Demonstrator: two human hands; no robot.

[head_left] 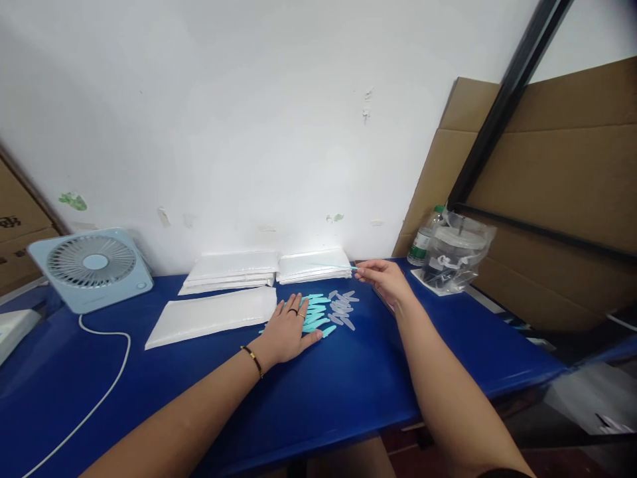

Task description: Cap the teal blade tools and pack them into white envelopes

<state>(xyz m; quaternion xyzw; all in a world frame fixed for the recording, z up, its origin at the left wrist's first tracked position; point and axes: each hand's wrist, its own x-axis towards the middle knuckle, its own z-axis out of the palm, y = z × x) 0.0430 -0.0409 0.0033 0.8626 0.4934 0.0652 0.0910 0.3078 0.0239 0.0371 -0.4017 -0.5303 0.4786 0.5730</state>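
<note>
turquoise pieces (316, 312): partly under left hand (291, 328)
bottle (423, 240): half behind plastic bag (460, 255)
white box (12, 330): cut by left edge
right hand (383, 277): held item too thin to tell

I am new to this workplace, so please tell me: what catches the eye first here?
Two bare arms reach over a bright blue table. The left hand lies flat on turquoise pieces; the right hand pinches a thin item by white packet stacks. A pale blue fan stands far left.

Turquoise pieces (316, 313) sit beside clear frosted pieces (342, 307) on a deep blue table (323, 392), white packets (229, 271) stacked behind, a pale blue fan (90, 268) alongside, brown cardboard (562, 199) rising opposite.
</note>
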